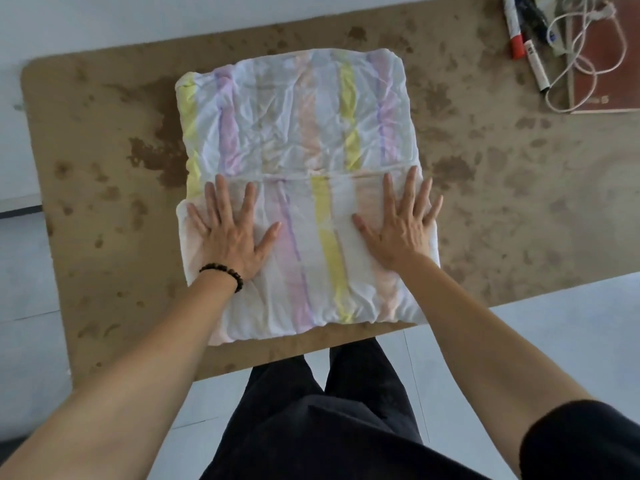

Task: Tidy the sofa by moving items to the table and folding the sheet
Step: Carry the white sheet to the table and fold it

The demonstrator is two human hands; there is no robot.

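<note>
Pressing hands (313,230) flat, fingers spread, on sheet (298,133)

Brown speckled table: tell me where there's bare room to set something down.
The brown speckled table lies bare left of the pastel-striped folded sheet, and right of it up to the near edge. The far right corner is crowded with marker pens, a white cable and a reddish-brown notebook.

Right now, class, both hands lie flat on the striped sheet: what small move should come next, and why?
Probably slide both palms outward to smooth it. The left hand and right hand press flat on the near flap of the folded sheet, which is still wrinkled on the table.
</note>
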